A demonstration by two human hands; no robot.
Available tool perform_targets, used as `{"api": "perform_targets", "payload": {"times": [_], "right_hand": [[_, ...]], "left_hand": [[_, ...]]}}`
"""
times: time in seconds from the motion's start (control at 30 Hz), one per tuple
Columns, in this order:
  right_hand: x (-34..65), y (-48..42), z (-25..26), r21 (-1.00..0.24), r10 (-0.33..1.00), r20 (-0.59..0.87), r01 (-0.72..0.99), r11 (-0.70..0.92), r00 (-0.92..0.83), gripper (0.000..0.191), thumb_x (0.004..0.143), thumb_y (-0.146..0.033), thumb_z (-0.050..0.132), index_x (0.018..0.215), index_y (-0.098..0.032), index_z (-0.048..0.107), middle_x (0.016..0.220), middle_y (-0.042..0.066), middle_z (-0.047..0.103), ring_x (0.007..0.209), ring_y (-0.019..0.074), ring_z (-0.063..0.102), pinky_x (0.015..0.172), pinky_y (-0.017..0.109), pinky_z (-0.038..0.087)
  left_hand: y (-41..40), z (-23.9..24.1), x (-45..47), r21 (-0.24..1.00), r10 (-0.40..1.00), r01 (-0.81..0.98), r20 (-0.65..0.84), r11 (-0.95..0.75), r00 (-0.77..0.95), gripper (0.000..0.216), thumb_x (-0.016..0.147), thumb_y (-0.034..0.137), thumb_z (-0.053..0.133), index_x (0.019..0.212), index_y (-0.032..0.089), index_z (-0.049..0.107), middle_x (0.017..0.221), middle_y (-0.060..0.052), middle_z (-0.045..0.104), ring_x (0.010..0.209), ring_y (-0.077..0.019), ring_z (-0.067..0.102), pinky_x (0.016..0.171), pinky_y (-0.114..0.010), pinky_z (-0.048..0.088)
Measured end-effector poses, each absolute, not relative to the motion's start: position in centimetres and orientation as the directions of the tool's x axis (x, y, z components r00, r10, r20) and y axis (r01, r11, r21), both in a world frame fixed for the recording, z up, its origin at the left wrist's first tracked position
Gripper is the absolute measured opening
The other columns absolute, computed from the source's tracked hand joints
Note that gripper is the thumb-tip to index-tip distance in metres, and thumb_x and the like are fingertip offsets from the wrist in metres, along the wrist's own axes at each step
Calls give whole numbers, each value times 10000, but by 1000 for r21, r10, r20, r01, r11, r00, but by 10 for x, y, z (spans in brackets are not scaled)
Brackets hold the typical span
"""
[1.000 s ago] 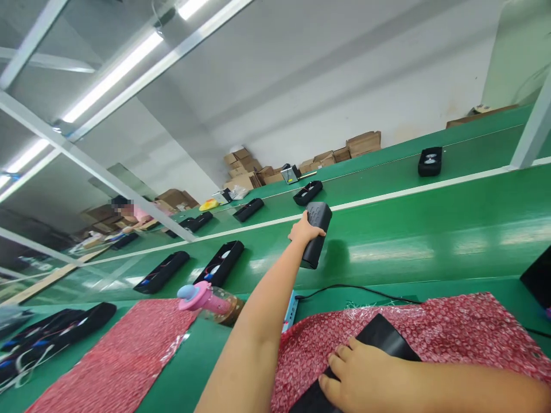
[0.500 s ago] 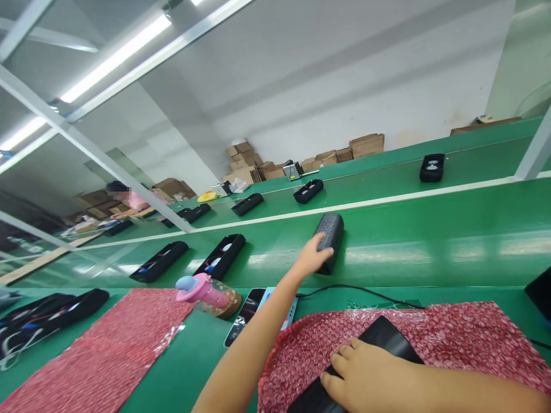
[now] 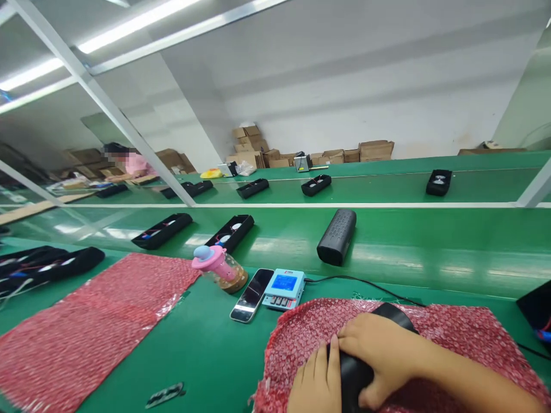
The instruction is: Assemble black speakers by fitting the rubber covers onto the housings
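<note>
A black speaker housing [image 3: 353, 381] lies at a slant on red bubble wrap [image 3: 456, 338], partly covered by both hands. My right hand [image 3: 381, 347] is closed over its upper part, thumb on the near side. My left hand [image 3: 316, 378] grips its left edge, with the fingers close together. Beyond them, a closed dark speaker [image 3: 338, 236] with a patterned grille rests on the green surface, touched by neither hand. Left of the bubble wrap are a small light-blue meter [image 3: 284, 288] with a lit screen and a phone [image 3: 252, 295].
A pink-lidded cup [image 3: 221, 269] stands by the phone. Another red bubble-wrap sheet [image 3: 103, 321] lies left, near a small dark strip [image 3: 165, 395]. Open speaker shells [image 3: 232, 232] with wires line the bench. A black cable [image 3: 365, 281] runs behind the wrap. A co-worker [image 3: 135, 163] sits far left.
My left hand has let go of the patterned speaker, which stays on the bench, and come back to the black housing beside my right hand. The camera view has tilted.
</note>
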State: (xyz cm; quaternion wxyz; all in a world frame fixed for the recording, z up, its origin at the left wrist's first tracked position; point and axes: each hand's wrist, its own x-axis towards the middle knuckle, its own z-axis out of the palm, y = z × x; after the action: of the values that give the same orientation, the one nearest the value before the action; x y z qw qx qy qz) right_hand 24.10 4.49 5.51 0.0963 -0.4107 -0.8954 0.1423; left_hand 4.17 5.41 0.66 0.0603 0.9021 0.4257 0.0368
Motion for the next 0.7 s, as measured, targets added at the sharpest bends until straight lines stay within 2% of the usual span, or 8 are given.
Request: {"api": "perform_targets", "payload": {"times": [0.07,0.1,0.17,0.27,0.33,0.43,0.6,0.7], "right_hand": [[246,45,48,-332,819,123,755,566,-560,585,652,-505,675,1113,-160,570,1036,90,618,926,259,567,878,396,430],[248,41,44,-298,845,168,791,534,-508,556,699,-472,649,1149,-160,553,1093,104,603,991,272,550,915,423,409],[255,29,33,-183,859,269,852,490,-436,521,775,-385,588,1229,-147,496,1236,138,528,1141,293,473,987,477,348],[262,4,15,-20,821,400,892,452,-407,544,786,-294,547,1286,-122,423,1367,161,395,1277,304,329,1020,514,307],[263,-8,4,0,801,470,908,420,-371,560,761,-255,550,1278,-97,403,1378,175,372,1305,304,281,1021,519,308],[261,-14,-5,-10,772,535,911,413,-344,528,756,-235,552,1230,-55,404,1335,211,411,1299,309,292,1020,530,303],[262,-3,-6,81,732,553,899,430,-399,468,817,-302,582,1204,-74,451,1286,205,467,1274,316,334,1016,516,298],[264,-2,-5,94,716,565,894,438,-410,467,826,-333,599,1198,-81,471,1271,206,479,1263,321,349,1011,513,299]], "left_hand": [[66,30,50,240,762,763,-121,-600,637,856,503,421,746,1262,125,482,1223,-157,555,1091,-342,531,939,-433,431],[72,42,52,309,757,756,-145,-577,637,849,463,435,756,1220,145,505,1160,-124,591,1032,-316,560,909,-417,447],[80,60,54,387,741,743,-190,-546,643,776,448,466,752,1132,166,541,1057,-82,626,948,-294,582,845,-413,465],[86,71,54,417,736,737,-204,-531,645,733,457,474,749,1092,175,542,1023,-69,628,930,-295,577,830,-413,454],[87,71,53,426,732,734,-209,-529,649,709,463,466,746,1080,181,543,1021,-67,626,928,-293,576,827,-401,447],[90,70,52,435,717,726,-225,-532,660,648,484,480,726,1039,191,554,987,-61,630,909,-289,581,795,-384,449],[94,69,51,447,718,725,-226,-524,658,659,486,540,703,1014,179,546,1014,-78,621,910,-304,581,793,-405,452],[93,71,53,442,722,732,-233,-518,652,656,487,530,710,1014,176,545,1019,-85,618,918,-308,580,804,-411,452]]}}
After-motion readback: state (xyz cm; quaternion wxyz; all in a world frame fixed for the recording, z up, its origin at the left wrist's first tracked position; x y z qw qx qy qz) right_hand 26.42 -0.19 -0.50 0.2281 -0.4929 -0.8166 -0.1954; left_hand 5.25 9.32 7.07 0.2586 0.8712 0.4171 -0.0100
